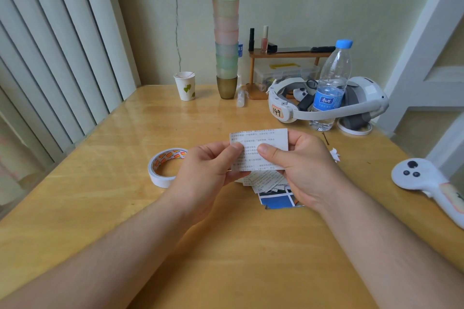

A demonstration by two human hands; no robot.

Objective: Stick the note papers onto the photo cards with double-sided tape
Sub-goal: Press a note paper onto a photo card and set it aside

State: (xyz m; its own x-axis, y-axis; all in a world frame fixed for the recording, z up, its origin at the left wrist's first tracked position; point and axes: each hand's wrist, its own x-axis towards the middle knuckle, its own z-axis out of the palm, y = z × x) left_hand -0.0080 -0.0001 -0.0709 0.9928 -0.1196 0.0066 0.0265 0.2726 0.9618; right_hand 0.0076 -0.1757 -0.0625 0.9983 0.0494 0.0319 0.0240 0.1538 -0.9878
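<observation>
A white note paper (261, 140) printed with text is held up above the wooden table (100, 195) by both hands. My left hand (208, 170) pinches its left edge, and my right hand (303, 170) grips its right side with the thumb on the front. Beneath the hands lies a pile of more note papers (266, 180) on top of photo cards (278, 198) with blue pictures. A roll of double-sided tape (163, 168) with an orange-printed core rests on the table just left of my left hand.
At the back stand a paper cup (185, 85), a tall stack of coloured cups (226, 37), a small wooden shelf (286, 54), a water bottle (331, 85) and a white headset (326, 103). A white controller (424, 180) lies at the right edge.
</observation>
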